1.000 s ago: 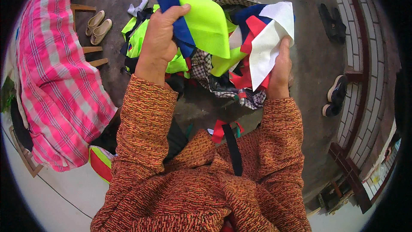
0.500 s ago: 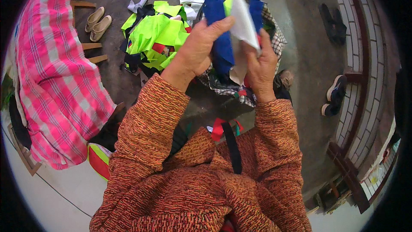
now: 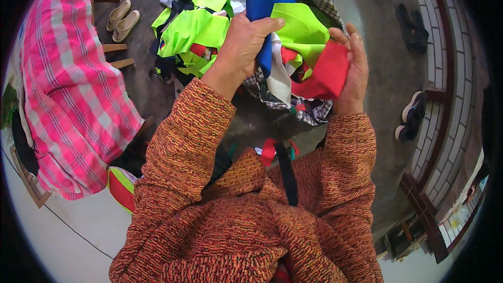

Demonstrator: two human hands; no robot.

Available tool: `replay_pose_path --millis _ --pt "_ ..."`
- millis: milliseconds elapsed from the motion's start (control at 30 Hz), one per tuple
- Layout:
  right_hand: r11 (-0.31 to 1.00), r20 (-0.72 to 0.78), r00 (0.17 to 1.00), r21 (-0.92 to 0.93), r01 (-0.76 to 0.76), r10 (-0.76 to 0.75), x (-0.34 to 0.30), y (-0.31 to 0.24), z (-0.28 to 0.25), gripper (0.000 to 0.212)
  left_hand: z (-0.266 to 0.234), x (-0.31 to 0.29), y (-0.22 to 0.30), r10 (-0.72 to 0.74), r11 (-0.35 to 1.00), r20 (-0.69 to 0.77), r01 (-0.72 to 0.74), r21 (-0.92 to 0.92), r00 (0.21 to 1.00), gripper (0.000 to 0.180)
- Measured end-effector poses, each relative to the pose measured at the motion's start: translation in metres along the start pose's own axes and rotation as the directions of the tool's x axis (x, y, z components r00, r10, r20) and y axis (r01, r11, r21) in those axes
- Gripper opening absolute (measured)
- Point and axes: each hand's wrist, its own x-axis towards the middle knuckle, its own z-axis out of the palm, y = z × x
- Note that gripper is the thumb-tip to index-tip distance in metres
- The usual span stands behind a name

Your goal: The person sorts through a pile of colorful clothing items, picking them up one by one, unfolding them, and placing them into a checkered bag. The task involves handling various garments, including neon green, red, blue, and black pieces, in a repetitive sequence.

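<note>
My left hand grips a bundle of fabric scraps, its thumb laid over a blue fabric scrap. From the same bundle a yellow-green scrap fans out to the right and a white scrap hangs down. My right hand holds the right side of the bundle, where a red fabric scrap lies against the palm; its thumb is hidden behind the cloth. Below the bundle, partly covered by it, is a checked cloth bag or sack.
Left of the bundle lies a heap of yellow-green and dark scraps on the floor. Beige shoes sit beside wooden legs and a pink checked cloth. Dark shoes and sneakers line the tiled wall at right. Strips lie on my lap.
My right hand has moved right and the bundle has spread open. Yellow-green and red scraps now show between my hands, where a white piece stood in front before.
</note>
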Motion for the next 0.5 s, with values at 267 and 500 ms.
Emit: replay_pose_path --millis 267,500 --pt "0.997 0.023 0.998 0.056 0.058 -0.059 0.006 0.019 -0.006 0.025 0.021 -0.012 -0.007 -0.112 0.993 0.14 0.108 0.036 0.984 0.028" --pt "0.639 0.407 0.871 -0.599 0.483 -0.277 -0.013 0.014 0.011 0.038 0.028 -0.017 -0.02 0.026 0.937 0.189 -0.089 0.337 0.982 0.029"
